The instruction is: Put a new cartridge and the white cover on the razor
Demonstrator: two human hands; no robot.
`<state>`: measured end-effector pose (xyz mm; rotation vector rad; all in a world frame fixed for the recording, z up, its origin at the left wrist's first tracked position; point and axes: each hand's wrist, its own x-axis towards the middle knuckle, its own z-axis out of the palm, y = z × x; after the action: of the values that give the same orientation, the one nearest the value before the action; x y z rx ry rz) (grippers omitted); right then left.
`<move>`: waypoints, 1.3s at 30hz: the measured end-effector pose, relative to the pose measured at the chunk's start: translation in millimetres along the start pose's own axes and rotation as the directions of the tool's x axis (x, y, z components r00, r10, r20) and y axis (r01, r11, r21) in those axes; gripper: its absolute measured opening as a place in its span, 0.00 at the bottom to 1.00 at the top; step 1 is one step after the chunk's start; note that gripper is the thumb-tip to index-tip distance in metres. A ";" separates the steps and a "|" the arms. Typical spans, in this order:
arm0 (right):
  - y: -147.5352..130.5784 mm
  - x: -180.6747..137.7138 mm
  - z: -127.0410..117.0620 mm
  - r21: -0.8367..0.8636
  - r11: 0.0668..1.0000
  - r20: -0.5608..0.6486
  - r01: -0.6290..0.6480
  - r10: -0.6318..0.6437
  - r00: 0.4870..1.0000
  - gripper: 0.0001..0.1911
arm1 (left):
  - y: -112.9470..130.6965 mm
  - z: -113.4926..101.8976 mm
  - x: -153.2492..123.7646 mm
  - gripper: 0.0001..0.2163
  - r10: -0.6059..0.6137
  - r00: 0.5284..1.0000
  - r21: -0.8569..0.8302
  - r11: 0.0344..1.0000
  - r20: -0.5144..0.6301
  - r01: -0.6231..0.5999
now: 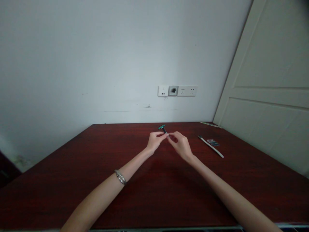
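Both my hands meet over the far middle of a dark red wooden table [72, 180]. My left hand [155, 141] is closed in a pinch on a small razor [163, 128] with a green head and a dark stem that sticks up and away from my fingers. My right hand [180, 143] is closed too, its fingertips pinched against the lower end of the razor beside the left fingers. A silver bracelet [120, 177] sits on my left forearm.
A long white handle-like stick [211, 146] lies on the table right of my hands, with a few small flat packets [212, 142] just beyond it. A white wall with a socket strip [177, 91] stands behind the table. A pale door [270, 96] stands at the right.
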<state>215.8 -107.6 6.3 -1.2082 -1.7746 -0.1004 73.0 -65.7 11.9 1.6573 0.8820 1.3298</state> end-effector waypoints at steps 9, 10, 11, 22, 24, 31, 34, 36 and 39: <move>-6.6 8.7 12.9 0.005 1.000 -0.001 0.012 -0.012 1.000 0.13 | 3.7 -3.0 2.3 0.11 -0.047 0.993 -0.035 0.998 -0.105 0.044; -7.8 9.8 13.2 0.003 1.000 0.008 0.017 -0.017 1.000 0.14 | 3.3 -4.2 3.6 0.11 -0.050 0.992 -0.036 0.998 -0.113 0.046; -8.8 10.8 12.5 -0.004 1.000 0.020 0.024 -0.024 1.000 0.14 | 2.7 -6.1 5.4 0.12 -0.053 0.991 -0.036 0.998 -0.124 0.049; 68.7 10.0 -60.1 -0.502 0.856 0.121 -0.121 0.208 0.971 0.15 | -21.3 -72.5 31.6 0.11 -0.181 0.979 0.290 0.935 -0.099 0.202; 93.2 6.6 -78.3 -0.596 0.777 0.137 -0.204 0.348 0.927 0.16 | -23.0 -84.1 32.8 0.10 -0.119 0.988 0.488 0.859 -0.101 0.154; 146.5 -13.5 -116.7 -0.750 0.562 0.175 -0.348 0.677 0.715 0.23 | -24.7 -99.8 37.0 0.13 -0.104 0.995 0.898 0.437 -0.005 0.050; 157.4 -20.9 -119.1 -0.760 0.545 0.194 -0.354 0.710 0.677 0.23 | -26.0 -98.5 39.2 0.11 -0.188 0.982 0.940 0.337 0.002 0.063; 162.6 -24.3 -118.3 -0.756 0.551 0.212 -0.354 0.718 0.663 0.23 | -26.4 -96.9 39.5 0.10 -0.256 0.967 0.947 0.314 0.017 0.067; 169.4 -27.3 -116.0 -0.750 0.565 0.236 -0.344 0.715 0.658 0.21 | -29.0 -94.5 39.0 0.11 -0.334 0.941 0.950 0.307 0.052 0.056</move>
<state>421.1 -101.6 -20.3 -2.4996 -1.7384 -0.0072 -12.8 -2.9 11.9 2.3749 1.8673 0.2767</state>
